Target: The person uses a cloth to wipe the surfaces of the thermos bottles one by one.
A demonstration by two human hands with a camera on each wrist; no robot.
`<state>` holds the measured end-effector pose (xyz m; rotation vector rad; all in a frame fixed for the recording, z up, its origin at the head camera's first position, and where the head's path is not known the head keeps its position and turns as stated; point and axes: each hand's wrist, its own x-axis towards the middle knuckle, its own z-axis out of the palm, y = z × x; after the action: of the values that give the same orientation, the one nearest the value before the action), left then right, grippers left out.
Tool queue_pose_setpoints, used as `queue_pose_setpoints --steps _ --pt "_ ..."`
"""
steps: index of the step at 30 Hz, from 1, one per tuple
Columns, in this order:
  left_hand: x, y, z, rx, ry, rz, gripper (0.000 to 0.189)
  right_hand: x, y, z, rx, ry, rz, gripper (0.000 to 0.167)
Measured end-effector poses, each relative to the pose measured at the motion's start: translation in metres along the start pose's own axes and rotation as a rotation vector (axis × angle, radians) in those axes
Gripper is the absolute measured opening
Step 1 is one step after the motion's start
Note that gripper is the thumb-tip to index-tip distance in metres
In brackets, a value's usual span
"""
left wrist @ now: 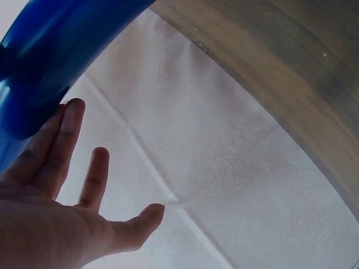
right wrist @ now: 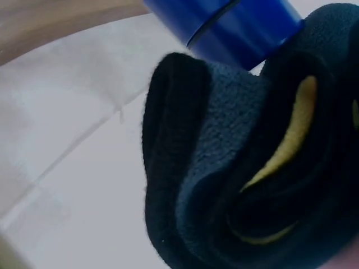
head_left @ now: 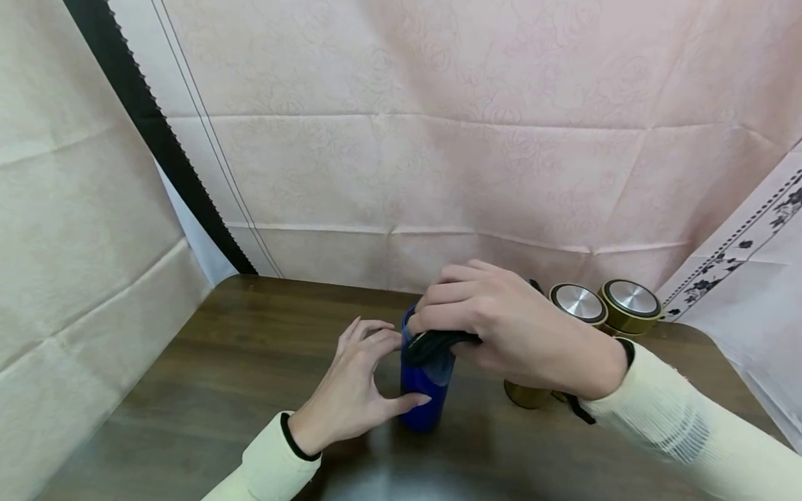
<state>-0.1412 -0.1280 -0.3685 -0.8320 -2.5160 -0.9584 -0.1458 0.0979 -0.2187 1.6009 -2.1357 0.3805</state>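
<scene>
A blue bottle (head_left: 421, 407) stands upright on the wooden table, with a thin dark seam near one end in the right wrist view. My left hand (head_left: 357, 390) holds it loosely from the left, thumb across the front and fingertips at its side. The left wrist view has two fingers against the blue bottle (left wrist: 61, 50) and the other two apart from it. My right hand (head_left: 479, 309) grips a folded dark grey cloth (head_left: 432, 344) against the bottle's upper part. Yellow shows between the folds of the cloth (right wrist: 235, 117) in the right wrist view.
Two gold containers with silver lids, one left (head_left: 578, 303) and one right (head_left: 631, 298), stand at the back right, partly behind my right forearm. A gold base (head_left: 525, 396) shows below that wrist. Pale patterned cloth (head_left: 401, 174) hangs behind the table (head_left: 250, 362).
</scene>
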Motion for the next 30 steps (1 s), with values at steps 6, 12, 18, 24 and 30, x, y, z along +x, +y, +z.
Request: queue_pose_setpoints --steps 6,12,18,24,30 --pt "-0.001 -0.001 -0.001 -0.018 -0.002 0.01 0.066 0.012 0.004 0.01 -0.02 -0.005 0.078 0.037" --pt "-0.001 0.001 0.0 -0.015 -0.002 -0.026 0.056 0.002 0.018 0.004 -0.026 -0.027 0.181 0.045" --pt "0.0 0.003 -0.001 -0.001 -0.014 -0.043 0.055 -0.017 0.022 -0.01 -0.018 -0.051 0.176 0.052" --pt "0.001 0.003 -0.003 0.017 -0.028 -0.043 0.056 -0.024 0.016 -0.015 -0.014 -0.039 0.079 0.056" --pt "0.001 0.002 -0.002 0.017 -0.023 -0.03 0.055 -0.01 0.006 -0.009 0.003 -0.029 0.003 0.047"
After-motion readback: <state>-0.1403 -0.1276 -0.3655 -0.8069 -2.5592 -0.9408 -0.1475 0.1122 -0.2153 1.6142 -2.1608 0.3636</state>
